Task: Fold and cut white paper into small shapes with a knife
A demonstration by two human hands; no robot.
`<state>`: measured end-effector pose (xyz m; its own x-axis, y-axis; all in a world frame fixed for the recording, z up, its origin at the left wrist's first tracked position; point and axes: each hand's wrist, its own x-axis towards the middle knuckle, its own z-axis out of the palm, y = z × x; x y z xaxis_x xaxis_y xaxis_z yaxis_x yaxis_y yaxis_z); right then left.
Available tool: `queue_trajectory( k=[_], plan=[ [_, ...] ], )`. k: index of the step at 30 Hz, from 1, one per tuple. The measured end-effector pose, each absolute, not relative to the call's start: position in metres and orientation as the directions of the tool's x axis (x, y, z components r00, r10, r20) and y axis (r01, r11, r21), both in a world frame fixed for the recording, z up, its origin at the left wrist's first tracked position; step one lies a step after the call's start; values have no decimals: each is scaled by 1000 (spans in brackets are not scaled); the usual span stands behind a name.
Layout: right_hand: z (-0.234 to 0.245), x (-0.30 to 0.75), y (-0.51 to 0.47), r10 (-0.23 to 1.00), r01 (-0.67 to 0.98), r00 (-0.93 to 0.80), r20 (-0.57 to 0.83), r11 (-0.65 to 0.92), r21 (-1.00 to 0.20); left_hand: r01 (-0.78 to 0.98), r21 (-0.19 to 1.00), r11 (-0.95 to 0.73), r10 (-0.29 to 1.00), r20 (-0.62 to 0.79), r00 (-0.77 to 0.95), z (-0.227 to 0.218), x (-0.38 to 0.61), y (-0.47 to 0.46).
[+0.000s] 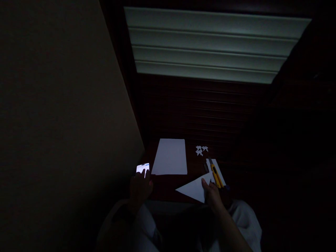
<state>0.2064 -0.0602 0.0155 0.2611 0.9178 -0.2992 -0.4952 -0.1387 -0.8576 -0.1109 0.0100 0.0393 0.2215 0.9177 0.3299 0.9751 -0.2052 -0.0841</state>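
A lit smartphone (142, 168) is at the left end of the dark table. My left hand (140, 189) is over its lower part, a couple of fingers stretched out onto the bright screen. Between thumb and fingers, my right hand (212, 194) grips a white paper triangle (193, 189), its sharp tip pointing left. Just beyond that hand, a yellow utility knife (215, 175) lies on a white paper strip (221, 172). Several small folded paper pieces (199, 152) sit together farther back. The screen's text is too small to read.
A stack or sheet of white paper (172, 156) lies in the middle of the dark reddish table (164, 190). A wall (78, 87) rises close on the left. Behind the table are dark slats and a pale louvred panel (210, 42). The room is very dim.
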Motion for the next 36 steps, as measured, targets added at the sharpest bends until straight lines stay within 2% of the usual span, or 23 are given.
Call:
queue_trajectory(
  k=[10, 18, 21, 25, 27, 29, 32, 36],
  plan=[
    [18, 206, -64, 937, -511, 231, -264, -114, -852, 951, -124, -283, 907, 288, 308, 34, -135, 10],
    [17, 206, -63, 925, -472, 257, -279, -131, -872, 957, -83, -278, 904, 314, 290, 29, -141, 13],
    [18, 206, -62, 928, -469, 254, -272, -128, -874, 961, 10, -276, 908, 331, 258, 47, -119, 9],
    [17, 206, -61, 925, -431, 248, -289, -161, -888, 850, 263, -456, 877, 298, 377, 67, -60, -15],
    [15, 206, -60, 927, -395, 258, -273, -157, -905, 741, 388, -548, 836, 209, 508, 67, -27, -30],
    [13, 207, -58, 926, -357, 278, -255, -147, -922, 679, 486, -550, 807, 99, 583, 61, -1, -43],
    [10, 208, -57, 919, -329, 310, -244, -137, -934, 642, 541, -544, 777, 35, 629, 47, 21, -50],
    [13, 207, -57, 919, -312, 303, -253, -155, -937, 609, 602, -517, 782, 43, 621, 35, 27, -43]
  ],
)
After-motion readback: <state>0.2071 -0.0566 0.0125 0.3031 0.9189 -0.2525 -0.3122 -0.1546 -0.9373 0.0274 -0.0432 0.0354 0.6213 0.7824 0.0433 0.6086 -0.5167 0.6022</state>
